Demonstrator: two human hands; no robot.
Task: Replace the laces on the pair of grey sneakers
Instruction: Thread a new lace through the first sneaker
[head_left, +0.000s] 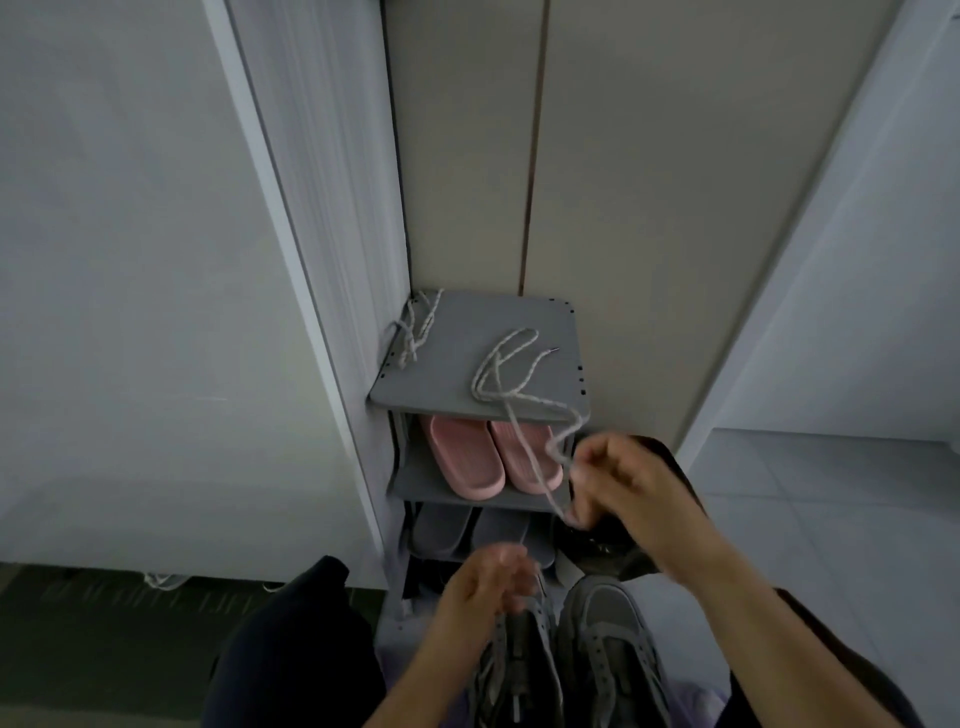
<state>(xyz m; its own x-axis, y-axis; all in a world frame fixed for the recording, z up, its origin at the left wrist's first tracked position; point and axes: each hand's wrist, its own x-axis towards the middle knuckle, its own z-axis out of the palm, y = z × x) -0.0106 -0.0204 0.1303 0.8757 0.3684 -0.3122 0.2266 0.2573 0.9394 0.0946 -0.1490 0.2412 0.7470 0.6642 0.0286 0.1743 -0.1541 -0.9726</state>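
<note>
Lace (514, 423) pinched in the right grip (623, 483) may be snagged on the shelf (457, 374) beyond; the left grip (488, 582) cannot be judged.

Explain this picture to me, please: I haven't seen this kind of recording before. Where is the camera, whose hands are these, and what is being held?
There is no machine here. A person works with bare hands, and the single camera sits on their head, looking forward and down.

The right hand pinches a pale lace. The lace trails from the top of a small grey shoe rack down to the fingers. A second lace lies near the rack's far left corner.

The left hand is blurred, but it seems to curl over the front of the left sneaker. The right sneaker stands beside it.

On the rack's shelves sit pink slippers and, one shelf below, grey slippers.
</note>
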